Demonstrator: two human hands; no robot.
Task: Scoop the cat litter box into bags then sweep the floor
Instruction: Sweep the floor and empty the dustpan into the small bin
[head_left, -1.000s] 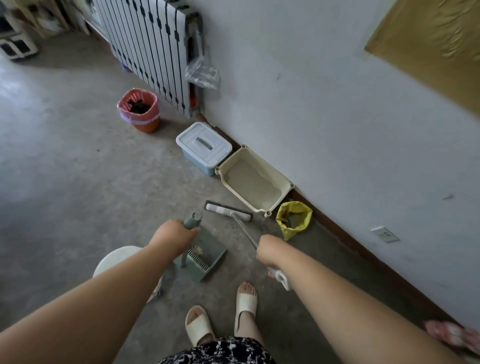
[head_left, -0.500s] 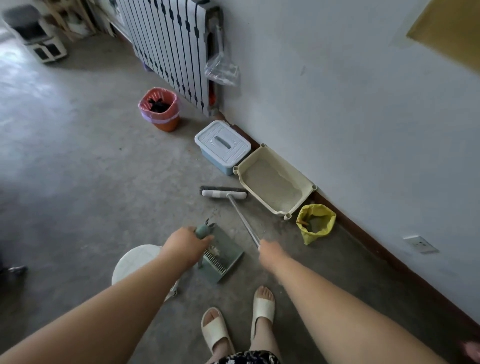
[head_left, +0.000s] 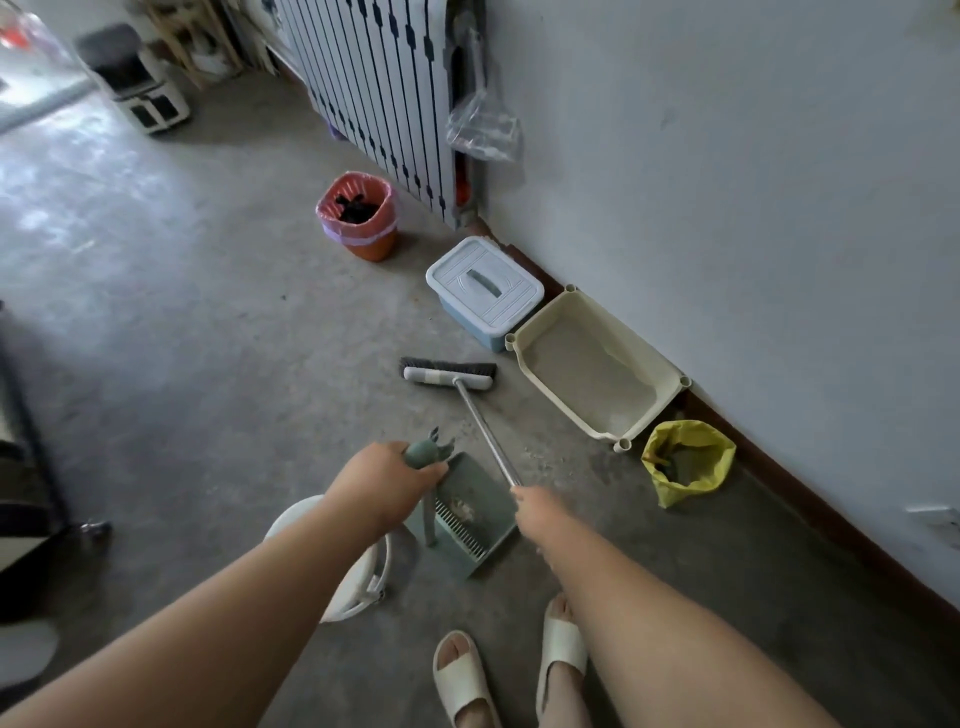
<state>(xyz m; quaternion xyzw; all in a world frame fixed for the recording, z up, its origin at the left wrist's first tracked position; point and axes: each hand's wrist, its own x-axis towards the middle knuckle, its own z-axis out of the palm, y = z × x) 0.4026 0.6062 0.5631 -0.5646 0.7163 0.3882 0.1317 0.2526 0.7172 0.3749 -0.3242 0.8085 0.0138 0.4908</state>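
My left hand grips the upright handle of a green dustpan standing on the concrete floor, with a little litter inside it. My right hand holds the metal shaft of a broom, whose brush head lies on the floor ahead, left of the litter box. The cream litter box sits against the wall with a thin layer of litter. A yellow bag stands open just to its right. Scattered litter grains lie on the floor between the dustpan and the box.
A blue lidded bin stands left of the litter box. A pink-lined orange waste bin is farther back by a striped folded panel. A white stool is under my left arm. My sandalled feet are below.
The broom head has moved left and away from the litter box. The view has shifted, so everything sits farther right and lower. Both hands keep their grips.
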